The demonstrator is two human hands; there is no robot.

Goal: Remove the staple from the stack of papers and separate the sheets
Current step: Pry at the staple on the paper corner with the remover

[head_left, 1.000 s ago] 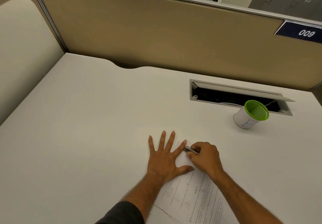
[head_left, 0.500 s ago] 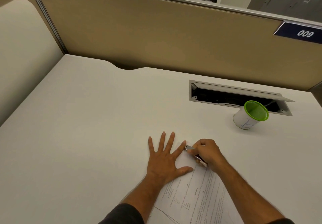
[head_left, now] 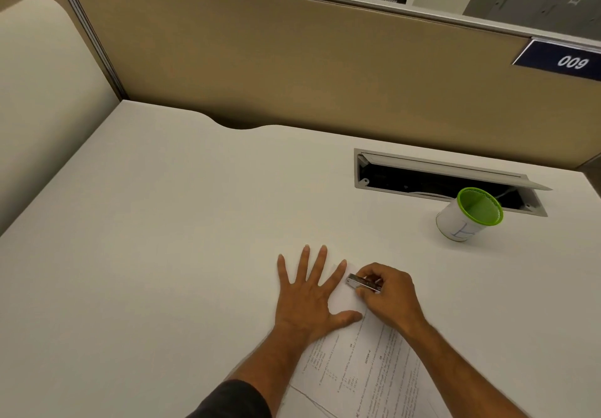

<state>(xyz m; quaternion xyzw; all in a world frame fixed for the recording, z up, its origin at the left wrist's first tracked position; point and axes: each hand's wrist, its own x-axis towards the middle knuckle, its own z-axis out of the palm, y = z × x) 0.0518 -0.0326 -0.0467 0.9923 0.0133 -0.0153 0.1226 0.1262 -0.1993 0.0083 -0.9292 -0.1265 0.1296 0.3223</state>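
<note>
A stack of printed papers (head_left: 364, 365) lies on the white desk at the bottom centre, its far corner between my hands. My left hand (head_left: 309, 297) lies flat with fingers spread, pressing the stack's far left part down. My right hand (head_left: 387, 297) is closed around a small metal staple remover (head_left: 361, 282), whose tip rests on the paper's far corner next to my left index finger. The staple itself is too small to make out.
A white cup with a green rim (head_left: 468, 214) stands at the right, in front of an open cable tray (head_left: 439, 180) set into the desk (head_left: 162, 239). A tan partition wall (head_left: 292, 60) closes off the back and left.
My right hand has shifted slightly at the paper's corner, and the staple remover now lies flatter and more exposed, pointing left. My left hand has stayed flat in place.
</note>
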